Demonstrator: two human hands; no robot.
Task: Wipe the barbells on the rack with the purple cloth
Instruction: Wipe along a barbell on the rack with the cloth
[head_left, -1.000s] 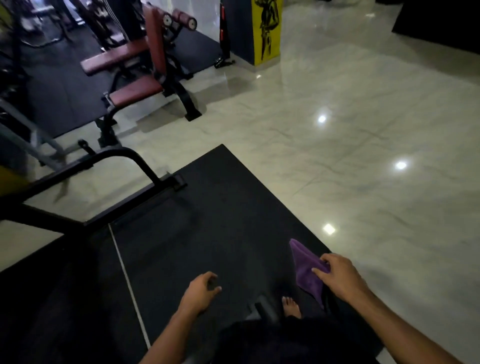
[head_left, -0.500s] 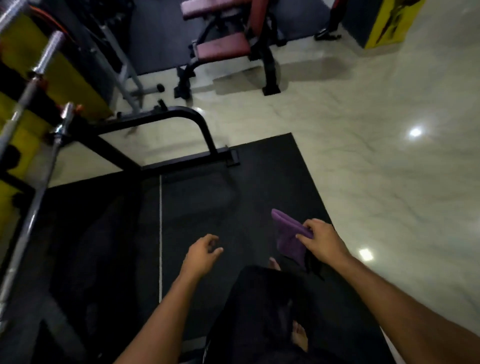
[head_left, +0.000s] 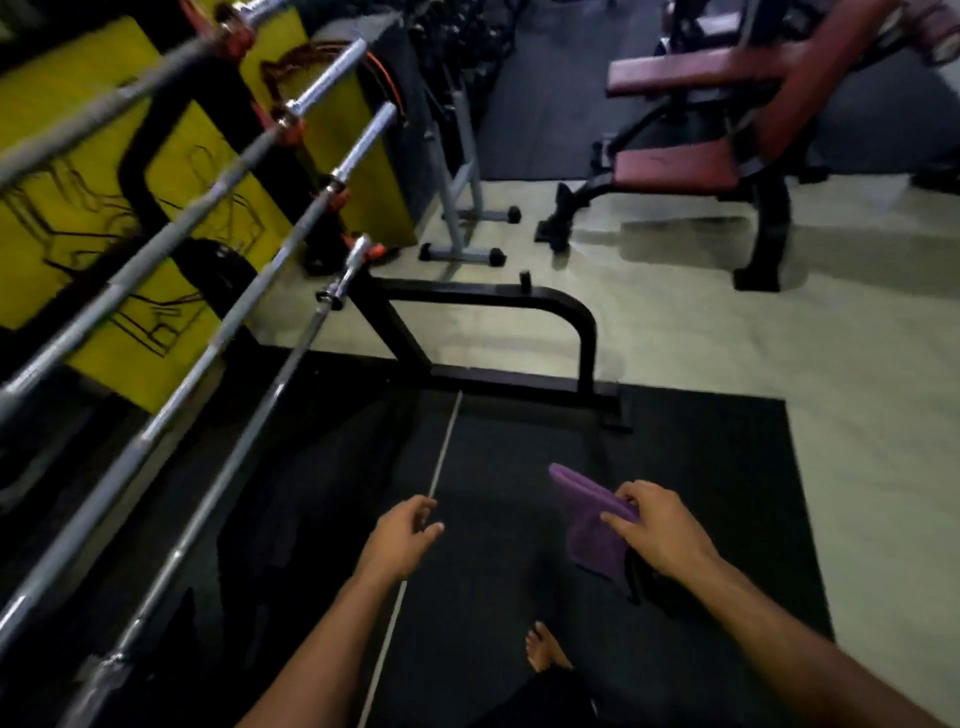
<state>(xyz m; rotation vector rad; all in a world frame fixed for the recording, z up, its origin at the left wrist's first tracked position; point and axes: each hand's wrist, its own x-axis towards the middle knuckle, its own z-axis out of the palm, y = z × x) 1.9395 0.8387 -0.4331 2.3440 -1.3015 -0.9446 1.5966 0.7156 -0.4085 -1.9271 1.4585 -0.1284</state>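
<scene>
A dim gym floor with a black mat (head_left: 701, 467). The barbells (head_left: 218, 332) lie on the rack (head_left: 519, 301) at ten o'clock, apart from both hands. The right hand (head_left: 657, 530) pinches the soft, light purple cloth (head_left: 587, 525); the left hand (head_left: 402, 535) hangs loose, empty. The bars look rigid and heavy; wrap the cloth round a shaft. A red bench (head_left: 675, 166) stands at one o'clock.

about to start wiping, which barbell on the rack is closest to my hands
The lowest barbell, frontmost on the rack; the others sit higher and farther from the left hand.
</scene>
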